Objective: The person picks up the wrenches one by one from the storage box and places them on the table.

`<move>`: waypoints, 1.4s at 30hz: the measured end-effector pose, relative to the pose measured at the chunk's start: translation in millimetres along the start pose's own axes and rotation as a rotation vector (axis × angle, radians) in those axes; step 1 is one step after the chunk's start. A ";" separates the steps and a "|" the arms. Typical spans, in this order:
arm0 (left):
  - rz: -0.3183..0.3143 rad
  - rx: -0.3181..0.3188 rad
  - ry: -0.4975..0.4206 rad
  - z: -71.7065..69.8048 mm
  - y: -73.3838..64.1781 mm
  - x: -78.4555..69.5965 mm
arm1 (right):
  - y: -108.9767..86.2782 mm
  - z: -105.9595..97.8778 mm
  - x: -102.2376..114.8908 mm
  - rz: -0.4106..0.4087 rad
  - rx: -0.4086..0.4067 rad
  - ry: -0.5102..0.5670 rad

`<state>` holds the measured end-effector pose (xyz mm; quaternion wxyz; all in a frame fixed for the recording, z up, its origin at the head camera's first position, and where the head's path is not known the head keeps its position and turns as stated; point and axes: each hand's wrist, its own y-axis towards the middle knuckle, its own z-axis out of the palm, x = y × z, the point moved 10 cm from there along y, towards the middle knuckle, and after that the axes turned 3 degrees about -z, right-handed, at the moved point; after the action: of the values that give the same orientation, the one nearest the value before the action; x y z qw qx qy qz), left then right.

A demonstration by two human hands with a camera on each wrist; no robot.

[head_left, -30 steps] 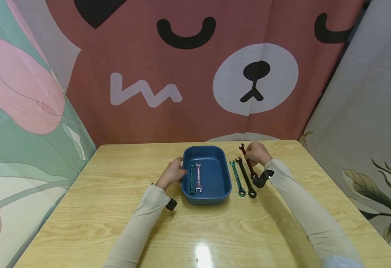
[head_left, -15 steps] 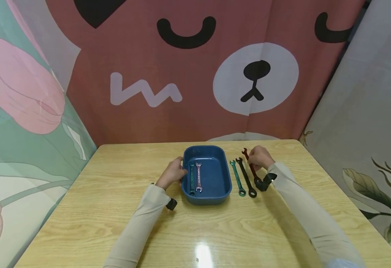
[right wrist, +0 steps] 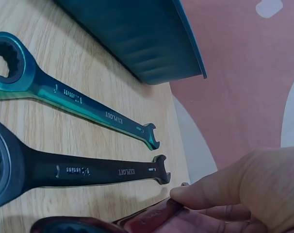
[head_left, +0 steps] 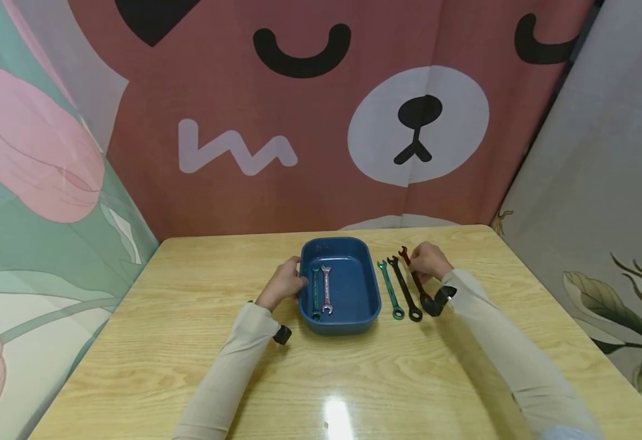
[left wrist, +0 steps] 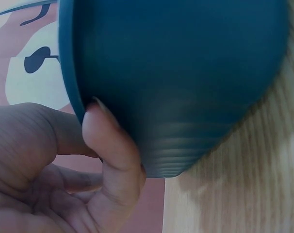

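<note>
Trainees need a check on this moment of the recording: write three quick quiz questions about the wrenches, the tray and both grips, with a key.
1. How many wrenches lie inside the blue tray?
2. True or false: the left grip holds a wrench.
3. Which wrench does the right grip hold? A: black; B: dark red; C: pink.

Key
1. Two: one green wrench and one pink wrench.
2. False; it holds the blue tray.
3. B, the dark red wrench.
</note>
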<state>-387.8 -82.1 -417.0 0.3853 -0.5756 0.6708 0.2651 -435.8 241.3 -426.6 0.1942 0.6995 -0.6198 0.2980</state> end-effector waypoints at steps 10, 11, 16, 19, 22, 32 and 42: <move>-0.004 0.005 -0.007 0.7 0.4 2.3 | 1.6 4.5 -8.1 0.019 0.011 -0.004; -0.005 0.005 -0.006 0.6 0.5 2.4 | 1.6 4.4 -8.3 0.017 0.009 -0.004; -0.004 0.004 -0.003 0.5 1.1 2.5 | 0.3 4.8 -10.1 0.021 0.004 -0.006; -0.003 0.005 -0.002 0.5 1.2 2.9 | -0.1 6.2 -11.5 0.016 0.005 -0.010; -0.003 0.005 0.000 0.5 1.2 3.6 | -0.5 7.8 -12.0 0.003 0.010 -0.014; 0.009 0.005 0.005 1.7 1.8 2.0 | -0.1 7.8 -15.0 -0.010 0.007 -0.046; 0.005 0.003 -0.008 1.6 0.3 1.7 | -0.2 10.1 -14.8 -0.013 0.023 -0.105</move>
<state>-387.9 -81.7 -419.3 0.3882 -0.5723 0.6711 0.2671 -434.7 246.0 -443.9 0.1553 0.7203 -0.6212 0.2668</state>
